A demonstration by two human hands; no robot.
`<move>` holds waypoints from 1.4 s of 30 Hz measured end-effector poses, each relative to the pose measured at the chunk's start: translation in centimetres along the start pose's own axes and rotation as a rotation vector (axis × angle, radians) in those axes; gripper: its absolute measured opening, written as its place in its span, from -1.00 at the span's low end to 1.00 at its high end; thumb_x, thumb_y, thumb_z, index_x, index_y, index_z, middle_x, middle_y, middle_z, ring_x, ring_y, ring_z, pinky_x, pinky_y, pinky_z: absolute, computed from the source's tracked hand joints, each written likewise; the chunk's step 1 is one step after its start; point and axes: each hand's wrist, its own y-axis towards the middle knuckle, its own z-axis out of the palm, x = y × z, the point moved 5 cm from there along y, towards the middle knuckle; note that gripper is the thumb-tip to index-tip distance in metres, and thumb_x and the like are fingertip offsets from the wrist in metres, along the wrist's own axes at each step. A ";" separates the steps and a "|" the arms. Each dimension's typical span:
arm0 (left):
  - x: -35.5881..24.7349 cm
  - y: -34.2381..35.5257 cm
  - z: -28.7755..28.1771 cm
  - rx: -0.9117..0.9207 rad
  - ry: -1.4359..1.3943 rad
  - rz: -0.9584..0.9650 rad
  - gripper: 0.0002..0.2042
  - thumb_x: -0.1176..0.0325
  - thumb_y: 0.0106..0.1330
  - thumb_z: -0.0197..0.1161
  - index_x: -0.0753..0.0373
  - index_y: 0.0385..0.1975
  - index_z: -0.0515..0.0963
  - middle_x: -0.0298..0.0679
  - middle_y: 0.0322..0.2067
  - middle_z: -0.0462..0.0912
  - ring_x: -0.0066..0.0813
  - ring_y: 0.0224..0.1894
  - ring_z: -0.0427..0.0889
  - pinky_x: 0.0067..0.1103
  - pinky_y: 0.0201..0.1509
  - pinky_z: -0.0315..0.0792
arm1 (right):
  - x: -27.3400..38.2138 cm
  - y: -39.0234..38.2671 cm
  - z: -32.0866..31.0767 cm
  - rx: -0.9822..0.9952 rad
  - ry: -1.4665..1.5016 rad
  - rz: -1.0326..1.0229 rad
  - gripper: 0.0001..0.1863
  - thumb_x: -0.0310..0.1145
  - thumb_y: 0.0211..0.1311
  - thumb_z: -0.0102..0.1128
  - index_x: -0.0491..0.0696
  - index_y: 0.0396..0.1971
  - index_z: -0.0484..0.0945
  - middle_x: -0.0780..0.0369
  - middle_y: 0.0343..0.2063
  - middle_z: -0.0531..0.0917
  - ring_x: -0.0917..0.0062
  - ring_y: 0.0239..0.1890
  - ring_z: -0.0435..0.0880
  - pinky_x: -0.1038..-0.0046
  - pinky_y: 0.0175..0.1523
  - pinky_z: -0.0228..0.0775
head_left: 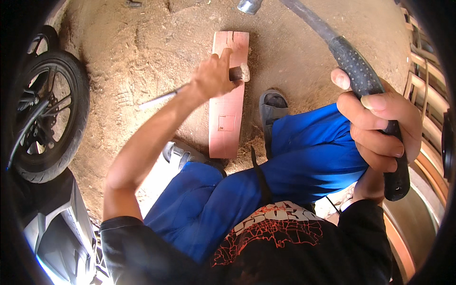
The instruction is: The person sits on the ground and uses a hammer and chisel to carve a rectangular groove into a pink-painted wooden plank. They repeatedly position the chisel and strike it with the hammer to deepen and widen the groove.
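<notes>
A reddish-pink wooden board point(223, 142) lies lengthwise on the dirt floor in front of me, between my feet. A rectangle is marked near its close end, and a slot shows at its far end. Over the board's upper half, my left hand point(212, 76) is closed around a chisel, its metal blade point(161, 99) pointing left and its worn handle end point(244, 73) sticking out to the right. Raised at the right, my right hand point(380, 116) grips the black dimpled handle of a hammer point(354, 61). The hammer's metal head is up at the top edge, partly cut off.
A motorcycle wheel point(52, 116) stands at the left, with grey and black bodywork point(61, 232) below it. Wooden pieces point(430, 156) are stacked along the right side. My sandaled feet, one sandal point(274, 111) visible right of the board, flank it.
</notes>
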 end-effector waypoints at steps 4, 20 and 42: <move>-1.5 2.1 1.8 -0.259 0.045 -0.019 0.02 -0.13 0.10 0.48 0.35 0.36 0.01 0.33 0.12 0.20 0.13 -0.09 0.66 -0.38 -0.18 0.72 | 0.2 -0.3 0.2 -0.034 -0.090 0.040 -0.57 -0.50 0.27 -0.01 -0.23 0.04 0.06 0.29 -0.64 0.30 0.74 -0.90 0.25 0.65 -0.89 0.18; -0.1 8.0 0.4 -0.287 -0.009 -0.177 0.22 -0.12 -0.05 0.55 0.32 0.47 -0.15 0.56 0.31 -0.03 0.34 0.09 0.55 -0.19 0.00 0.65 | 0.4 -2.5 -0.7 -0.160 -0.097 0.183 -0.52 -0.58 0.15 0.08 -0.11 0.02 0.11 0.23 -0.67 0.34 0.63 -0.86 0.28 0.51 -0.77 0.19; 3.9 6.2 -14.1 -0.727 -0.991 0.222 -0.81 0.28 0.33 0.28 0.29 -0.39 0.62 -0.30 -0.65 0.55 -0.57 -0.72 0.43 -0.58 -0.65 0.36 | 0.4 -3.2 -1.8 -0.181 -0.018 0.201 -0.48 -0.68 0.11 0.08 -0.12 0.02 0.07 0.14 -0.67 0.39 0.55 -0.87 0.31 0.46 -0.78 0.18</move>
